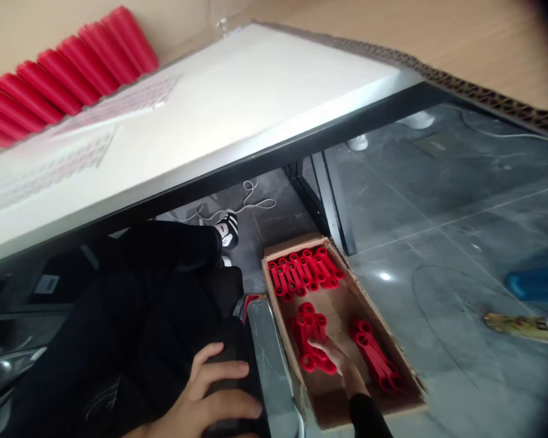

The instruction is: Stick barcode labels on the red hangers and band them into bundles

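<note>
My right hand (331, 351) reaches down into an open cardboard box (358, 280) on the floor. Its fingers are closed on a bunch of red ring-ended bars (314, 331); the undersides of the bunch are hidden. Beyond it, a packed row of the same red bars (304, 272) fills the far end of the box. To the right of the hand lies another small bundle of red bars (377, 359). My left hand (223, 389) rests, fingers spread, on the black padded armrest (237, 347) of a chair, holding nothing.
A white table (256, 91) crosses above, carrying a row of red cylindrical bundles (73, 73) and a cardboard edge (415, 67). A metal table leg (333, 201) stands just behind the box. White cable (256, 201) and a shoe (228, 229) are under the table.
</note>
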The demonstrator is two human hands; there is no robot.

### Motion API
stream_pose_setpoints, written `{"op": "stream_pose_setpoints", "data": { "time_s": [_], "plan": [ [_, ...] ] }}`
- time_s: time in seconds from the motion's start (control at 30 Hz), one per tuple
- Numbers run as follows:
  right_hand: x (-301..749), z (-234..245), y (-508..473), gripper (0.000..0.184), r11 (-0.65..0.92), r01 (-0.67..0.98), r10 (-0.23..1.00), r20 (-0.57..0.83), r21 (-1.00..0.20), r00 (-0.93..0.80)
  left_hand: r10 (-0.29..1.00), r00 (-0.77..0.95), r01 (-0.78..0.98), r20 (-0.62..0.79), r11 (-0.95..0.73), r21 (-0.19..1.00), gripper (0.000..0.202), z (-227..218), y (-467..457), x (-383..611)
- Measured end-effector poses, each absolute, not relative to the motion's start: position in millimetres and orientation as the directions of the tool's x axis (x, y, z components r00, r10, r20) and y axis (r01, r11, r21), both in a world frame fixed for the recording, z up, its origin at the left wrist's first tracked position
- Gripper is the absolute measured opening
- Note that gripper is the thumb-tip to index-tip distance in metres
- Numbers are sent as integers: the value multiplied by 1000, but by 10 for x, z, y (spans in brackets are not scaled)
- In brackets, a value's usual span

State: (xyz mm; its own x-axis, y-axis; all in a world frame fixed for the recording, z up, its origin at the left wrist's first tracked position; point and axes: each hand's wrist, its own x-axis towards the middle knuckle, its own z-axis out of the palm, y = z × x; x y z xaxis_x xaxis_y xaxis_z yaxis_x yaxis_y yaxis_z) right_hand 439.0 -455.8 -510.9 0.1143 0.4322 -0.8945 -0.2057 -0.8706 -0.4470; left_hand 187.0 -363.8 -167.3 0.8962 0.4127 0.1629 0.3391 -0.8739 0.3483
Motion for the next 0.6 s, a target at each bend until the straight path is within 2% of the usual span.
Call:
{"op": "stream_pose_setpoints", "data": {
  "time_s": [0.13,0.3,0.43,0.6],
  "plan": [
    [4408,-5066,-4593,35,-873,-309,411,-910,-377,-52,460,870,351,175,-829,435,24,-1557,-3681,1976],
    [4466,-5039,-4663,47,-837,-434,402,-913,-333,-75,437,869,289,233,-829,479,23,-1457,-3628,2087],
    [4413,-4952,-4714,61,-761,-538,450,-892,-363,-34,421,871,245,254,-820,517,31,-1478,-3600,2097],
    [4235,-4589,-4673,75,-635,-606,542,-835,-480,93,447,855,250,262,-799,546,29,-1499,-3620,2095]
  ]
}}
